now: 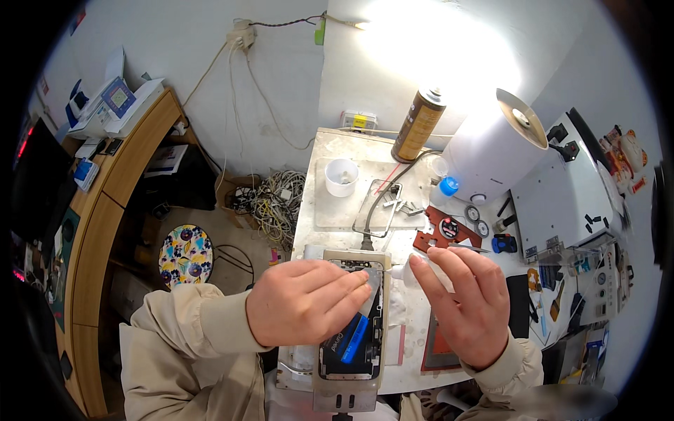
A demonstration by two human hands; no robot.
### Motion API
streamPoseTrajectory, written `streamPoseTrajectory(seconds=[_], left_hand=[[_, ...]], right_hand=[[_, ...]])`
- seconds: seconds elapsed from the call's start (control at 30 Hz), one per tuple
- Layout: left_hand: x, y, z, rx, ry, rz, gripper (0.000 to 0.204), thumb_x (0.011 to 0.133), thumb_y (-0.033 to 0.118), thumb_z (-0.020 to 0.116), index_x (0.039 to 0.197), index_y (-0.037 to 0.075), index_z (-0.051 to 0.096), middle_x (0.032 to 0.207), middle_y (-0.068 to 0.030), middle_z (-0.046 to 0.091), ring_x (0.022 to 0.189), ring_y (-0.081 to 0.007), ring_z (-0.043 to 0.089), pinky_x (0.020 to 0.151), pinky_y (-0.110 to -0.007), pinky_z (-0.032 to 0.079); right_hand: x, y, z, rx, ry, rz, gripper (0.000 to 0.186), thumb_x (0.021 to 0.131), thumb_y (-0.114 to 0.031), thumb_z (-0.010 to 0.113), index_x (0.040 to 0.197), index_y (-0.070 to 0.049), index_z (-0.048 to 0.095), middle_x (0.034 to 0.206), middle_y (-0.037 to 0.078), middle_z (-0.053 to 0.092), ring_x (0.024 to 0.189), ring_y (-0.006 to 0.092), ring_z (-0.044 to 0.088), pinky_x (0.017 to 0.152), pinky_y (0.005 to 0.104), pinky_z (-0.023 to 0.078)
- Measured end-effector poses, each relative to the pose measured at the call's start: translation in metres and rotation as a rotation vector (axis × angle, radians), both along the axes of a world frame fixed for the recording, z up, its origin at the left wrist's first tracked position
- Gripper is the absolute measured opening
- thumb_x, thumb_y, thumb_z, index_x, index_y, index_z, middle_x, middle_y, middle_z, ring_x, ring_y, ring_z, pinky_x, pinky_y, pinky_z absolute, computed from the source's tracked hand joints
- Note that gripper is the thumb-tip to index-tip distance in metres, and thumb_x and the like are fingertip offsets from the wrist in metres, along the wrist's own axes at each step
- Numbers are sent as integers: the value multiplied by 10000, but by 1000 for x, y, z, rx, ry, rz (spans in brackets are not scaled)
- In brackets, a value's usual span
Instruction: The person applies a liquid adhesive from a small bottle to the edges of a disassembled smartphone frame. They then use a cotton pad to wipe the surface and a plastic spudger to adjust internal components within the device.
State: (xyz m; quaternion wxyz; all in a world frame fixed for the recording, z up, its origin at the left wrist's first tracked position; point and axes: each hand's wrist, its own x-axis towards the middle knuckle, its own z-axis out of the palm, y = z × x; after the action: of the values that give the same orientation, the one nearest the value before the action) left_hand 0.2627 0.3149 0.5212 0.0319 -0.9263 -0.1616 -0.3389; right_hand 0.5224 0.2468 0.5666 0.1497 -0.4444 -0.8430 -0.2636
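"Fingers first: what do you get on the left hand (303, 303)?"

"From my end, they lie together, slightly bent, with the tips over the upper part of an opened phone (370, 316). A greyish, see-through sliver (368, 286) shows by those tips, but I can't tell whether they pinch it or only rest near it."

"And the right hand (463, 298)?"

"Thumb and forefinger look closed around a small white bottle (407, 275), just beside the phone's upper right edge. I see its narrow nozzle pointing left, toward the other hand's fingertips. Whether anything is coming out is too small for me to make out."

"Where exactly does the phone sit?"

"In a pale holder (344, 401) at the near edge of the white worktable (330, 151), its insides facing up. I can see a black block with a bright blue strip (354, 339) across it."

"How far along would you call it?"

"Opening it up is done, I'd judge, since nothing covers the inner parts. Work at the top end looks under way, both hands being gathered there. Closing it is left, as far as I can see. The upper inside is partly hidden by the left fingers, so I can't vouch for what is finished there."
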Motion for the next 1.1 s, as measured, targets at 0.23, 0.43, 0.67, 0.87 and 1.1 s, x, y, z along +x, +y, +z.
streamPoseTrajectory(seconds=[0.23, 0.43, 0.67, 0.87, 1.1], left_hand=[[-4, 11, -1, 16, -1, -62, 194, 838, 134, 749, 1020, 68, 766, 1114, -56, 782, 888, -179, 747, 753, -294, 603], [-6, 14, -4, 35, -13, -76, 178, 848, 144, 759, 1016, 84, 765, 1101, -48, 788, 900, -163, 747, 762, -290, 605], [-2, 19, -3, 54, -9, -117, 187, 820, 120, 745, 998, 71, 768, 1075, -41, 788, 890, -165, 745, 760, -292, 611], [-1, 26, 0, 49, 0, -161, 196, 829, 110, 744, 1016, 63, 773, 1087, -47, 791, 875, -165, 741, 765, -292, 619], [-4, 45, -2, 98, 5, -279, 177, 835, 119, 738, 1004, 79, 771, 1066, -10, 790, 879, -147, 734, 782, -293, 624]], right_hand=[[9, -7, -9, -25, 171, -38, 496, 777, 4, 746, 1262, -101, 747, 1212, 69, 683, 1113, 250, 655, 888, 360, 555], [26, -21, -38, -143, 637, -87, 558, 769, 54, 754, 1310, -35, 648, 1262, 158, 671, 1130, 338, 670, 935, 423, 560], [54, -42, -77, -161, 909, -349, 477, 879, -9, 763, 1330, -26, 609, 1282, 183, 663, 1144, 344, 673, 966, 419, 542], [64, -53, -85, -125, 909, -394, 464, 892, -35, 771, 1326, -25, 608, 1276, 170, 664, 1154, 334, 661, 987, 418, 520], [70, -59, -87, -85, 898, -387, 471, 883, -30, 771, 1324, -21, 607, 1262, 171, 661, 1129, 337, 659, 982, 421, 515]])
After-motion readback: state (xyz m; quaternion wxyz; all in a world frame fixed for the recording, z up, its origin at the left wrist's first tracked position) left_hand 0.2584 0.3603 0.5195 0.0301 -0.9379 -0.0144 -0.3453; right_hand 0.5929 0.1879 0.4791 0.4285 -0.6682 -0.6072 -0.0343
